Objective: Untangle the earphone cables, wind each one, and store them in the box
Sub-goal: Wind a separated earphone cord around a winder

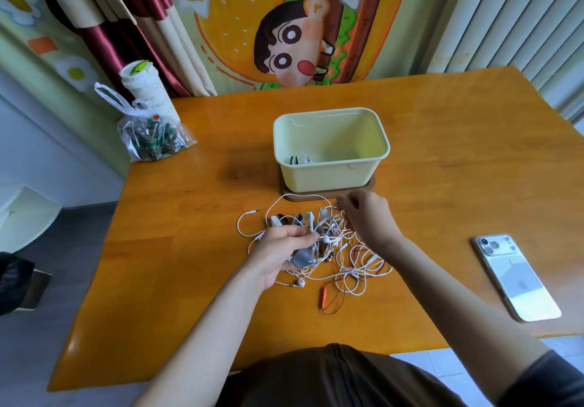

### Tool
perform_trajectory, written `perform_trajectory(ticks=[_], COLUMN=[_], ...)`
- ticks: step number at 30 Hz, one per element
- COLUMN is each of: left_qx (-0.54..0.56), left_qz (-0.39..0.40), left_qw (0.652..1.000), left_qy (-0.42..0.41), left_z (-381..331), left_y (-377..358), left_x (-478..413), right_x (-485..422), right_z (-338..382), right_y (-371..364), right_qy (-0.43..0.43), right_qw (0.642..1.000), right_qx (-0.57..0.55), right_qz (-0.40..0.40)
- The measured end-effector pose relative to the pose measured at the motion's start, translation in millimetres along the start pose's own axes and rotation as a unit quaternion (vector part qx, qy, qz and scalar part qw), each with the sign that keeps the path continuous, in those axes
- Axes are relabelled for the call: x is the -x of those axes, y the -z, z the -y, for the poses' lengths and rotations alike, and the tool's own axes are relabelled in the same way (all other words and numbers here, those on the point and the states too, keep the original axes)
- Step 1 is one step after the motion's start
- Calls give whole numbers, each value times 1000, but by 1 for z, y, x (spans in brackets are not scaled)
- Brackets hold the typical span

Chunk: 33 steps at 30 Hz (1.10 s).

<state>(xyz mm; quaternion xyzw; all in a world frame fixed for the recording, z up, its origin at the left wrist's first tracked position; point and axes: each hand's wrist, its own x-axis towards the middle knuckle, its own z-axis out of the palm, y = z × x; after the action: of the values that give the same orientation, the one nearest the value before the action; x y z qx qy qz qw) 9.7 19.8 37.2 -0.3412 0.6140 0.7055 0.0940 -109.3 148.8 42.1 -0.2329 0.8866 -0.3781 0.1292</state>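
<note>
A tangle of white earphone cables (347, 258) lies on the wooden table (196, 248) in front of a pale yellow box (331, 172). A thin red cable (328, 299) trails out of the tangle toward me. Grey cable ties are mixed into the pile. My left hand (281, 251) grips a bunch of cables and a grey tie at the pile's left side. At the top right of the tangle, my right hand (366, 220) pinches a white cable. One wound earphone (300, 160) lies inside the box at its left end.
The box stands on a brown lid or mat (369, 185). A white phone (515, 277) lies face down at the right. At the table's back left corner sit a clear plastic bag (151, 137) and a white cup (145, 90).
</note>
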Motion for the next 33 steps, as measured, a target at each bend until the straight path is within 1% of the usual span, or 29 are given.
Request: perform_trajectory(ticks=[4, 6, 9, 10, 13, 15, 16, 18, 20, 22, 24, 26, 27, 29, 30, 31, 33], left_qx=[-22, -28, -15, -11, -6, -28, -52, -112, -161, -171, -143, -82, -46, 32, 69, 97, 114], left_qz=[26, 29, 10, 5, -10, -15, -8, 27, 71, 97, 97, 63, 40, -6, -27, -46, -68], left_qw=[999, 999, 1000, 1000, 1000, 999, 999, 993, 984, 981, 985, 995, 998, 999, 997, 994, 991], left_qy=[11, 12, 6, 4, 0, -4, -6, -4, -4, -8, -12, -13, -11, 0, 8, 12, 3], left_z=[-2, -1, 0, 0, 0, 0, 1, 1, 1, 1, 1, 2, 1, 0, 0, -1, 1], left_y=[0, 0, 3, 4, 6, 5, 4, 1, -3, -4, -4, -1, 1, 3, 3, 4, 2], left_x=[0, 1, 1, 1, 0, 1, 1, 3, 5, 6, 7, 5, 3, -1, -3, -4, -7], right_x=[-5, -5, -2, -1, 2, 3, 3, 2, -2, -6, -10, -10, -8, -2, 2, 7, 16], right_z=[-2, 0, 2, 2, 2, 5, 7, 9, 10, 3, -8, -17, -18, -13, -8, 0, 14], right_y=[1, 1, -2, -3, -6, -7, -8, -9, -9, -7, -3, -1, 0, 0, 0, -2, -10], right_qy=[-24, -18, 27, 48, 108, 139, 147, 144, 106, 50, -1, -41, -56, -50, -31, -11, 5], right_qw=[999, 999, 992, 988, 981, 977, 977, 983, 993, 998, 998, 994, 994, 998, 999, 999, 994], right_qx=[12, 44, 68, 75, 73, 54, 43, 20, 5, 25, 68, 90, 82, 27, -7, -30, -38], right_qz=[-17, 10, 103, 122, 146, 151, 145, 108, 51, 5, -18, -34, -36, -37, -26, 3, 98])
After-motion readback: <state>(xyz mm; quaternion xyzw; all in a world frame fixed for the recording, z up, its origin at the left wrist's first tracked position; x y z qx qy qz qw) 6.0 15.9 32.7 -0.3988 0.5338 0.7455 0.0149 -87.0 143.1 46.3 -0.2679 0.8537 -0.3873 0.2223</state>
